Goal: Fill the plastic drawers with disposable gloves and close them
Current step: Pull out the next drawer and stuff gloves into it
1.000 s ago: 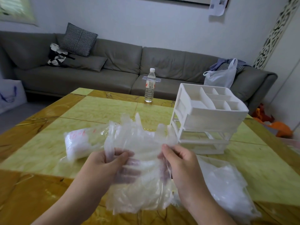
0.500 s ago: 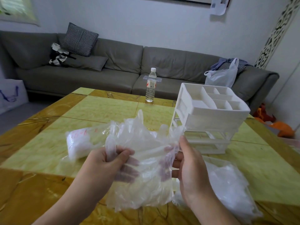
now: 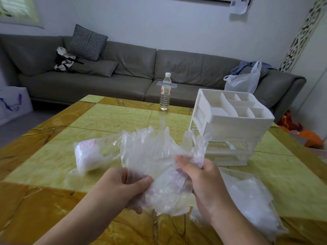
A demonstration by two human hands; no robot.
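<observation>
Both hands [image 3: 159,188] grip a glove wad [image 3: 155,160] partly hiding the white drawers [image 3: 230,124], bottle [image 3: 165,92] beyond.

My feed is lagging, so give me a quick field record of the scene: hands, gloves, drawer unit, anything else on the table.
left hand: grips the lower left of the glove bundle
right hand: grips the bundle's right side, thumb on top
glove bundle: clear disposable gloves, held above the table
drawer unit: white, on the table at right, divided top tray holds nothing visible
glove bags: one at left, one at near right, both lying on the table
water bottle: upright at the far edge
table: yellow-green tiled top
</observation>
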